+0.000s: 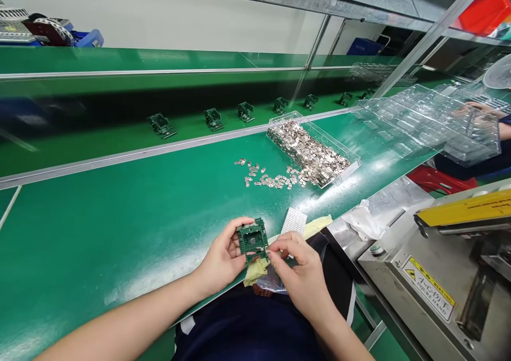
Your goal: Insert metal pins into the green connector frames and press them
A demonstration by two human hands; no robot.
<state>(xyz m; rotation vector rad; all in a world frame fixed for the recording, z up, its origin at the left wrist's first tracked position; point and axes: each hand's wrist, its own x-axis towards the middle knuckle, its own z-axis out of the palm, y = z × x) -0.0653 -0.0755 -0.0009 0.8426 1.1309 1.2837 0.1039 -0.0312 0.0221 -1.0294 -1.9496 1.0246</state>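
My left hand (223,260) grips a dark green plastic frame (253,240) with a square opening, tilted up near the table's front edge. Thumb and fingers of my right hand (301,268) are pinched together at the frame's lower right corner; whatever lies between them is too small to make out. Beyond my hands, small metal clips (275,181) are scattered on the green table (159,212). They spill from a clear plastic tray (339,179) heaped with the same clips. A pale gridded sheet (294,221) and a yellow cloth (317,226) sit just behind my right hand.
Several similar green frames (214,119) stand in a row on the sunken strip beyond a metal rail (191,144). Stacked clear blister trays (427,119) lie at the right, by another person's hand (481,108). A machine (399,281) with a hand-injury warning label stands close on my right.
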